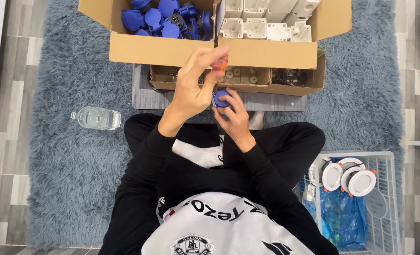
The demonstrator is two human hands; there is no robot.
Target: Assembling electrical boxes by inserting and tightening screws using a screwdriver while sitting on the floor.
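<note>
Head view: left hand (191,89) fingers pinch an orange-handled tool (221,63); right hand (236,115) fingers grip, apparently, a blue cap (220,98).

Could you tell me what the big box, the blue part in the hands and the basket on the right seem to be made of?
The big box looks like plain brown cardboard: matte, with folded flaps. The blue part, held by the right hand, seems moulded plastic, smooth and evenly coloured. The basket appears to be white-coated wire, judging by its thin open grid.
</note>
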